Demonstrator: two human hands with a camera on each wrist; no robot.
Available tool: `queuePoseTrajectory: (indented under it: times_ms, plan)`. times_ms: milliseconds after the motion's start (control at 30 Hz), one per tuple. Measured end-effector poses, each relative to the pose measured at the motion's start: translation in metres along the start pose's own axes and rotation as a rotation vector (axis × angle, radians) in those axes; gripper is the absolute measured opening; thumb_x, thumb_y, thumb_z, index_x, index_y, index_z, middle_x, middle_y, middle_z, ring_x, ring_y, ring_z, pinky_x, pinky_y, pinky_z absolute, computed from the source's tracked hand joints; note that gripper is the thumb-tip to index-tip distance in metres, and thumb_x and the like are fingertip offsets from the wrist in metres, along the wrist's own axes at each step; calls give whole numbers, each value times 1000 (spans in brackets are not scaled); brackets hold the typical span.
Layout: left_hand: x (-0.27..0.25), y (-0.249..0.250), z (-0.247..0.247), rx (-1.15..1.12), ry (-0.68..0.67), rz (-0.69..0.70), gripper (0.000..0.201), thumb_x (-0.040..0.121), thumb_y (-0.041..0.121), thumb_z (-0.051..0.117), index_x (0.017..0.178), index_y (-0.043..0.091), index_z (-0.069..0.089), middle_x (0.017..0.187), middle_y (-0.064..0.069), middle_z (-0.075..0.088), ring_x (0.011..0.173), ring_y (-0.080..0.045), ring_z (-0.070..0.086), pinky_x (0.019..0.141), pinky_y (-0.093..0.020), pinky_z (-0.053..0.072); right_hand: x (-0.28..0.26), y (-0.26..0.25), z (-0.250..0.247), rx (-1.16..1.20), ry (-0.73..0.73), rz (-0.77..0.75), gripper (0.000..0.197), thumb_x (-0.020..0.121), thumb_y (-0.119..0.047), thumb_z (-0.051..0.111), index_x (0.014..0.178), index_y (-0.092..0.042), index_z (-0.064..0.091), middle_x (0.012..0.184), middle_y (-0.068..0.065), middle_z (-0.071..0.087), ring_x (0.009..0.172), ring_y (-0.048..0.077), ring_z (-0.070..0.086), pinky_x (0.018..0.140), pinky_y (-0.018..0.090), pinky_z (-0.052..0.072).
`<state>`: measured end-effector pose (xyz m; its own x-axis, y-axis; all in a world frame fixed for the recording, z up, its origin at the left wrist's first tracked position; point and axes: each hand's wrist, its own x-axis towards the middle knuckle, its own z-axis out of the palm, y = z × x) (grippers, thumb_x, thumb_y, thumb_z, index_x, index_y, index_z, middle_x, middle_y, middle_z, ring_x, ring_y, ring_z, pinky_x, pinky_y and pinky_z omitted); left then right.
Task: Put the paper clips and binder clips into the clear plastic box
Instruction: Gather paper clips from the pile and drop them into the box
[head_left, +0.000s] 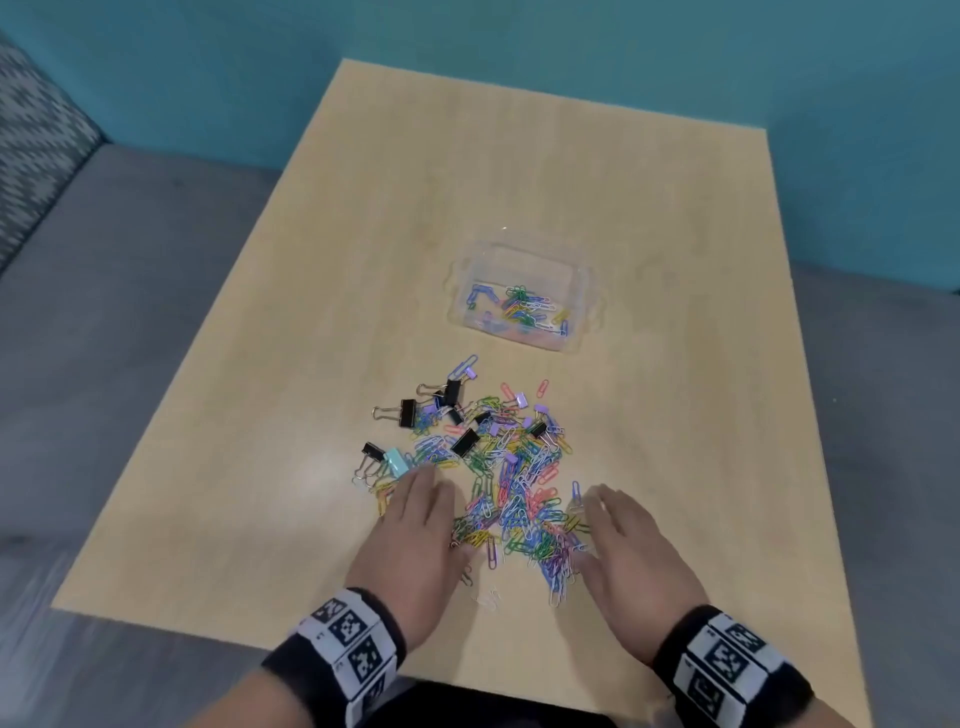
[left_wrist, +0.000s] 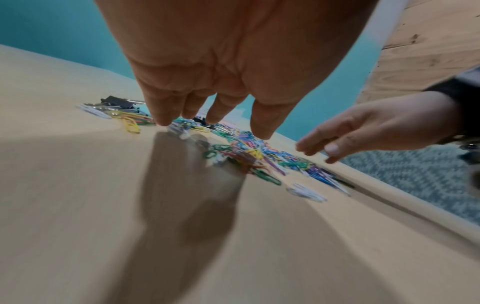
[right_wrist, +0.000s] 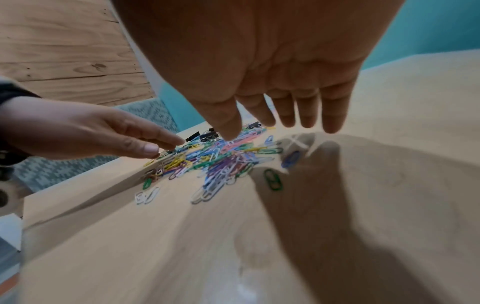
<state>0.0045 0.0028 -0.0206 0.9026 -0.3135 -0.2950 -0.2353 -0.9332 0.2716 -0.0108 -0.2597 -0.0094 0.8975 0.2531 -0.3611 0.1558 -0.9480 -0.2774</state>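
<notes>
The paper clips (head_left: 511, 499) lie heaped between both hands — left hand (head_left: 415, 540) and right hand (head_left: 631, 556), fingers straight, holding nothing — with the clear plastic box (head_left: 522, 299) beyond.

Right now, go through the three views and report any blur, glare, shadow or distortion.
Head view: soft overall, pale glare on the light wooden table left of the heap of coloured paper clips; the clear plastic box looks faint. Left wrist view: streaked blur, left hand casts a dark shadow, table edge bowed. Right wrist view: similar blur, right hand shadows the table.
</notes>
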Motion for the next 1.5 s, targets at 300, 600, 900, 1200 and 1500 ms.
queuePoseTrajectory:
  times_ms: [300, 600, 900, 1200, 1500]
  plan:
    - [14, -38, -26, 30, 143, -99, 38, 72, 17, 71, 109, 11, 62, 112, -15, 60, 96, -39, 54, 74, -45, 53, -10, -23, 8, 80, -84, -83, 61, 93, -36, 41, 148, -15, 24, 154, 4, 24, 143, 22, 17, 115, 28, 15]
    - [38, -68, -36, 115, 156, -35, 21, 77, 30, 62, 95, 19, 66, 90, -5, 63, 79, -34, 52, 64, -40, 50, -16, -13, 18, -46, 19, -10, 54, 82, -33, 51, 132, -12, 47, 134, 11, 50, 124, 33, 46, 96, 43, 48]
    - [57, -59, -41, 161, 110, -58, 21, 72, 35, 67, 75, 17, 59, 75, -5, 59, 75, -32, 51, 60, -36, 42, -12, -15, 15, -73, 14, 7, 52, 79, -34, 51, 127, -14, 51, 130, 8, 54, 119, 31, 51, 86, 42, 54]
    - [63, -57, -47, -159, 127, -224, 19, 77, 38, 57, 82, 20, 60, 81, -1, 60, 77, -24, 53, 63, -33, 43, -11, -13, 17, -78, 21, -1, 51, 77, -31, 64, 125, -16, 53, 130, 6, 54, 117, 30, 51, 82, 42, 55]
    - [58, -97, -67, -729, 160, -549, 15, 85, 33, 65, 94, 22, 69, 84, 3, 70, 85, -22, 64, 72, -29, 46, -11, -8, 20, -74, 38, -23, 48, 78, -33, 59, 124, -20, 51, 132, 4, 51, 119, 28, 47, 82, 42, 54]
